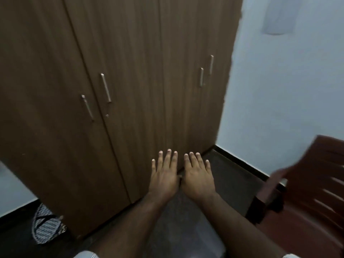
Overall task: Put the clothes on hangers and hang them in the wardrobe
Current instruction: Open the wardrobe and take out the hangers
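A tall brown wooden wardrobe [130, 81] fills the view, all its doors closed, with metal bar handles on the left pair [106, 88] and the right pair [201, 76]. My left hand [163, 175] and my right hand [198, 177] are stretched out side by side in front of the wardrobe's lower part, palms down, fingers straight, holding nothing. No hangers are in view. A black-and-white patterned cloth item [46, 225] lies on the floor at the wardrobe's left corner.
A dark red plastic chair [307, 192] stands at the right, close to my right arm. A pale blue wall [288, 90] with a dark skirting runs behind it. The floor is dark.
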Demonstrator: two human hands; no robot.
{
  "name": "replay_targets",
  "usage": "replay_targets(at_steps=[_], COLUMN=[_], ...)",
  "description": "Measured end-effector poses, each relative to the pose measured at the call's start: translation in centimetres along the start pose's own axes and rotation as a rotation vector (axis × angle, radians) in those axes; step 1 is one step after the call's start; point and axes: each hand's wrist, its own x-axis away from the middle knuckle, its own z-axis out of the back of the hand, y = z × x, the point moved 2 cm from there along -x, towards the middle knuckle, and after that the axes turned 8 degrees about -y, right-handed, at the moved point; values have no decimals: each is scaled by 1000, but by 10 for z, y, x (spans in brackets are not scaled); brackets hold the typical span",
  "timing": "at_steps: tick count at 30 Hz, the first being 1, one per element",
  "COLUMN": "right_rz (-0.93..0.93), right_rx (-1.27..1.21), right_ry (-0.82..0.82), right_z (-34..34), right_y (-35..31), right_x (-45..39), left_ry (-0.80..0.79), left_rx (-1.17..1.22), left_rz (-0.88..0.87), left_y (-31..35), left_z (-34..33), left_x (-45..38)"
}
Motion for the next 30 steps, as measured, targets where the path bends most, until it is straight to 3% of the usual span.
replay_targets(at_steps=[11,19,22,25,30], right_rz=[448,636,543,366,193], right_rx=[-205,-466,-780,-1344,-1802], right_ry=[-117,-129,-250,-471,-557], right_z=[-6,-5,-6,-7,-1], right_y=[-111,-233,-270,-299,-324], right_x=[-158,-248,-289,-329,-374], left_ry=[148,356,388,418,496], left_rx=[296,401,485,698,1122], left_rz=[459,541,537,534,496], left_y=[-133,-255,-296,-331,-361], left_z=[57,111,131,149,166], left_x=[-61,-101,-121,-145,-170])
